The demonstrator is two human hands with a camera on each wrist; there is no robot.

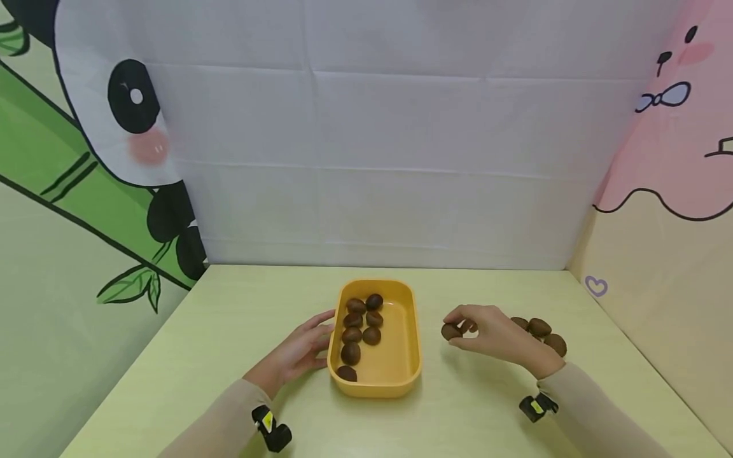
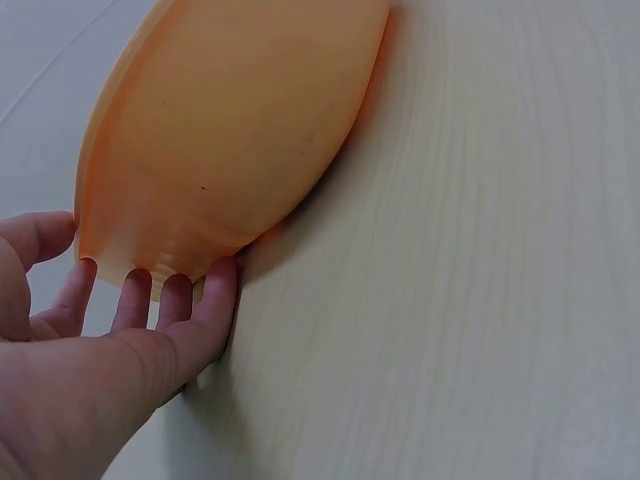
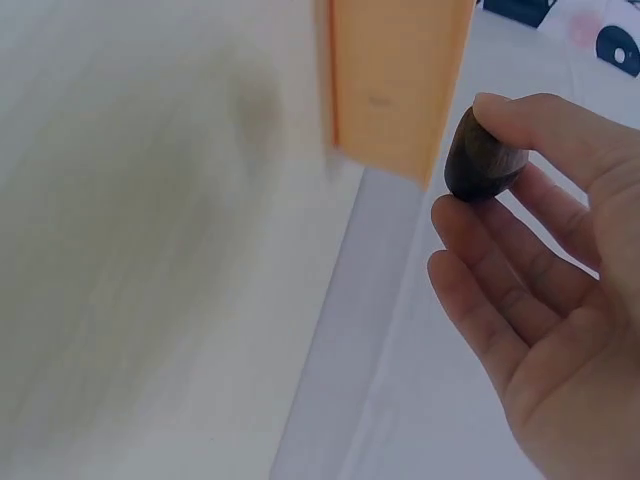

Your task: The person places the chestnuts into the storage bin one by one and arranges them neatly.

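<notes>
My right hand (image 1: 495, 334) pinches a dark brown chestnut (image 1: 451, 331) between thumb and fingers, above the table and to the right of a yellow tray (image 1: 401, 350). In the right wrist view, the held chestnut (image 3: 482, 158) sits at the fingertips, apart from the tray. The tray stands on the table with several chestnuts (image 1: 351, 353) along its left half and toward the middle. Against its left wall rest the fingertips of my left hand (image 1: 294, 353). The left wrist view shows those fingers spread along the tray's outer side (image 2: 230, 120).
Several more chestnuts (image 1: 539, 327) lie on the table behind my right wrist, partly hidden by it. A white cloth (image 1: 372, 159) hangs along the table's back edge. Printed panels (image 1: 670, 267) flank both sides. The pale table (image 1: 189, 356) surrounds the tray.
</notes>
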